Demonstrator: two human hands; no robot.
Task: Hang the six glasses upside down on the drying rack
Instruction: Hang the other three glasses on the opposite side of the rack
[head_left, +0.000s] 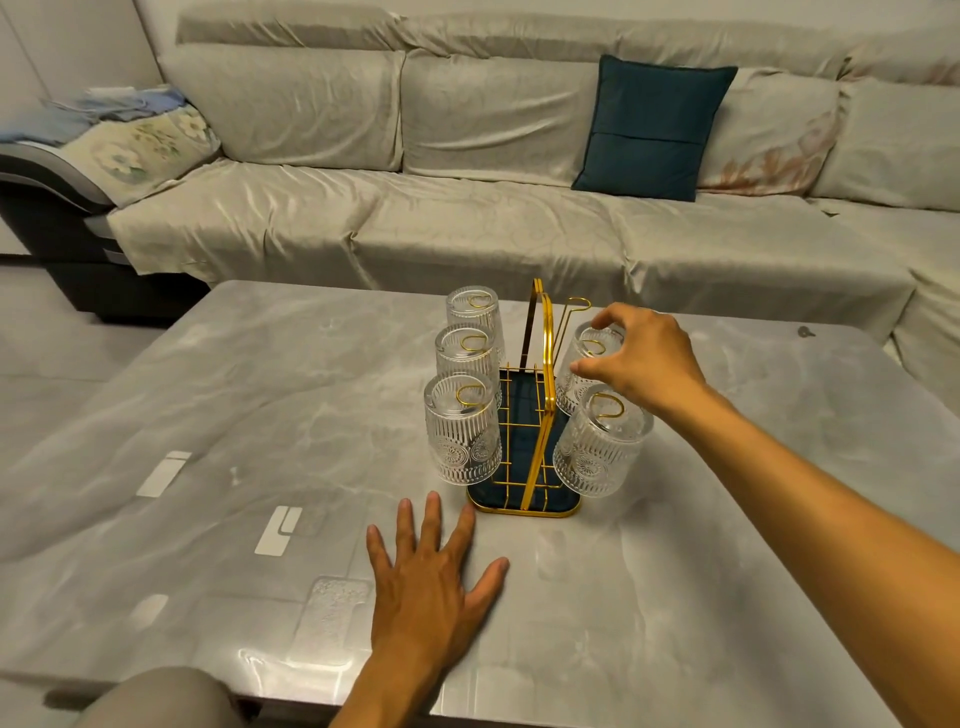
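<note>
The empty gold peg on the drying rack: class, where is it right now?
In the head view, the empty peg rises at the rack's far right, behind the glass under the right hand.

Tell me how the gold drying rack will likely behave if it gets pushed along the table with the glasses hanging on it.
The drying rack probably slides easily: its rimmed base sits on a glossy table. It looks top-heavy, with five glasses on thin wire hooks and one far right hook empty, so it may tip. The near right glass hangs tilted and could swing or clink.

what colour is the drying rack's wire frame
Gold, over a dark tray base; the drying rack shows clearly in the head view.
</note>
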